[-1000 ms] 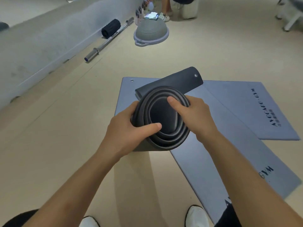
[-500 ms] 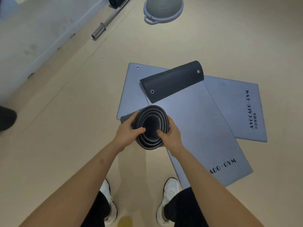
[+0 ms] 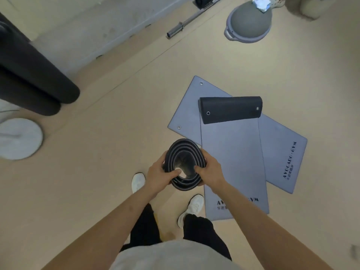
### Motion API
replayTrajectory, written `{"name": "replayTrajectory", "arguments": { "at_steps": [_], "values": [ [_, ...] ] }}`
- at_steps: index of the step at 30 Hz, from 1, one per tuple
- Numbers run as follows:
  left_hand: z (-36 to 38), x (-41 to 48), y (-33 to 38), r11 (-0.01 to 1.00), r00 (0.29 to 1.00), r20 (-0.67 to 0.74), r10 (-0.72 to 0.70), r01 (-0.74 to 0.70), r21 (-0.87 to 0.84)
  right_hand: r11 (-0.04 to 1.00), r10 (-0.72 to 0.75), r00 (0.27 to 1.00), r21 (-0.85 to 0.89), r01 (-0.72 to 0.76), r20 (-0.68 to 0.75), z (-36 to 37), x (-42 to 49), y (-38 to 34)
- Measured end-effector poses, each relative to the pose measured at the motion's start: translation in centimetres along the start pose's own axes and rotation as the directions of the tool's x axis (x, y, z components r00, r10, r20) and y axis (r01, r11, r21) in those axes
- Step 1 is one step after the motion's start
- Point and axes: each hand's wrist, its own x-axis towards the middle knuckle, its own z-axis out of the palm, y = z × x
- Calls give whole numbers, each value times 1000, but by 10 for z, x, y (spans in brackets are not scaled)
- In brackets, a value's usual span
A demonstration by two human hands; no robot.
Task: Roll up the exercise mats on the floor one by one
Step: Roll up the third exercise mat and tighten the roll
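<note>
A dark grey rolled foam exercise mat (image 3: 184, 148) is held end-on at the centre of the frame. It is gripped on its left by the left hand (image 3: 158, 175) and on its right by the right hand (image 3: 211, 171), with the thumbs hooked over its rim. Right of centre, a flat grey printed mat (image 3: 233, 162), its far end curled over, is laid across another grey mat (image 3: 282, 149).

"AVOCADO · GYM" is printed on the back mat (image 3: 282, 151); the front mat (image 3: 233, 162) shows only "AV" and "GYM", the rest hidden.
</note>
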Motion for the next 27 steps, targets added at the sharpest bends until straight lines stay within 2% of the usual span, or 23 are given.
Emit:
{"name": "replayTrajectory", "arguments": {
  "at_steps": [6, 11, 15, 17, 19, 22, 27],
  "values": [
    [-93, -25, 22, 997, 990, -139, 23, -12, 81, 999, -43, 999, -11, 43, 33, 66, -18, -80],
    [-156, -15, 44, 994, 969, -244, 31, -4, 113, 992, -102, 994, -73, 105, 39, 111, 7, -133],
    [-204, 13, 71, 991, 953, -304, 7, 35, 133, 997, -58, 989, -41, 64, 134, 127, 52, -179],
    [-226, 35, 85, 987, 947, -322, -6, 56, 147, 994, -55, 980, -78, 71, 190, 129, 84, -203],
    [-247, 58, 98, 986, 945, -326, -24, 76, 147, 983, -80, 963, -140, 119, 257, 129, 118, -227],
    [-274, 88, 127, 980, 943, -327, -58, 116, 163, 933, -175, 913, -234, 273, 367, 126, 164, -265],
    [-320, 132, 177, 970, 947, -316, -60, 130, 203, 914, -218, 841, -199, 354, 496, 123, 222, -332]
  ]
}}
